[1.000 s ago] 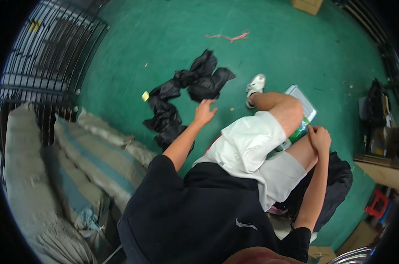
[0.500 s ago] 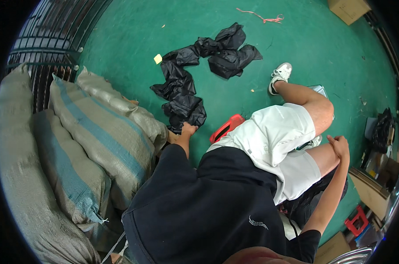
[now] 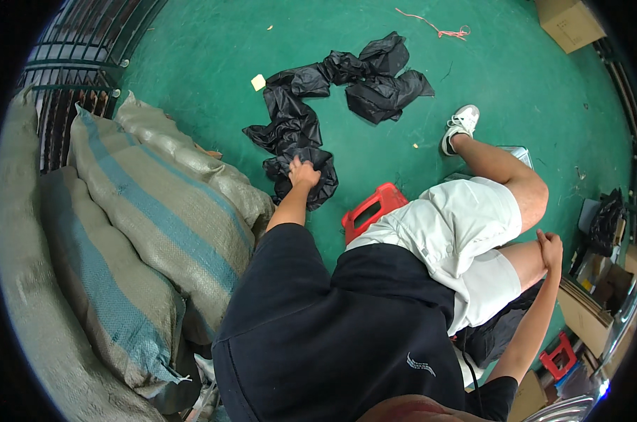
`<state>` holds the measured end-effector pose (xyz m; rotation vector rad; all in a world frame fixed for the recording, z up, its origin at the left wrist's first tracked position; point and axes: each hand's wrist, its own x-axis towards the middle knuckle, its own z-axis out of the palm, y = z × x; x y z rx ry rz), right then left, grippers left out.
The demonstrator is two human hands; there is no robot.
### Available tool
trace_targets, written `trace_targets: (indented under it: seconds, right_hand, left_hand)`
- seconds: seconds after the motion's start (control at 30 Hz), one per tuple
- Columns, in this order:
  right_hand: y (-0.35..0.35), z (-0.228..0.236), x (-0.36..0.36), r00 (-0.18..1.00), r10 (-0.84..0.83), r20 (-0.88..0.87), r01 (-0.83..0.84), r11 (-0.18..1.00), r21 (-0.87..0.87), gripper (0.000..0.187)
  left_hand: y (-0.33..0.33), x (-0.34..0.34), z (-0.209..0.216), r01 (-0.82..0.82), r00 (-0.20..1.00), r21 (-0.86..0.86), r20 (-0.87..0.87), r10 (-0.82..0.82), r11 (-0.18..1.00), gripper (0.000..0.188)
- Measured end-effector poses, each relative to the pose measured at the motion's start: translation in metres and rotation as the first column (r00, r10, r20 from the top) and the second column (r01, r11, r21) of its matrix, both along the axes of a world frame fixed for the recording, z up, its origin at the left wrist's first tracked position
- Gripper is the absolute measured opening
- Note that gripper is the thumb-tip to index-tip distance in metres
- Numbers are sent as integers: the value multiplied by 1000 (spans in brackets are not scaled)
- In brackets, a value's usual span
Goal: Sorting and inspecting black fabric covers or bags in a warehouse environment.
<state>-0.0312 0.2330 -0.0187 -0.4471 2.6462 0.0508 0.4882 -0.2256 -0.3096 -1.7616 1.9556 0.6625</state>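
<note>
Crumpled black plastic bags [image 3: 290, 119] lie in a winding row on the green floor ahead of me. Over the nearest crumpled bag is my left hand [image 3: 304, 173], its fingers bent and a little apart against the plastic. I cannot see it gripping a fold. My right hand [image 3: 551, 250] lies over my bent knee on the right, fingers laid along the skin and holding nothing. A red plastic stool [image 3: 379, 208] is partly hidden beneath my white shorts.
Full woven sacks with blue stripes [image 3: 157, 204] crowd the left side, beside a metal rack [image 3: 86, 63]. Pink string [image 3: 452, 33] and a yellowish scrap [image 3: 258, 82] lie on the floor. A cardboard box [image 3: 570, 24] stands far right; cartons and another red stool [image 3: 559, 356] are at lower right.
My left hand has moved forward from the near edge of the closest black bag to over its middle. The bags look unmoved. My right hand stays on the knee.
</note>
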Motion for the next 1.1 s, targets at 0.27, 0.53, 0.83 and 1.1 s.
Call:
trace_targets:
  seconds: [0.27, 0.53, 0.83, 1.1]
  right_hand:
    - [11, 3, 7, 999, -31, -29, 31, 999, -19, 47]
    - [22, 2, 9, 999, -17, -29, 17, 1000, -13, 43]
    - [63, -5, 7, 996, -52, 71, 63, 985, -161, 36]
    - [64, 10, 11, 983, -122, 136, 161, 927, -339, 29]
  left_hand:
    - [-36, -24, -11, 313, 935, 261, 85, -345, 913, 42]
    - [-51, -14, -39, 420, 838, 401, 174, -518, 814, 30]
    - [-26, -79, 62, 596, 703, -306, -248, -666, 743, 3]
    - [-33, -285, 254, 244, 79, -789, -564, -822, 565, 8]
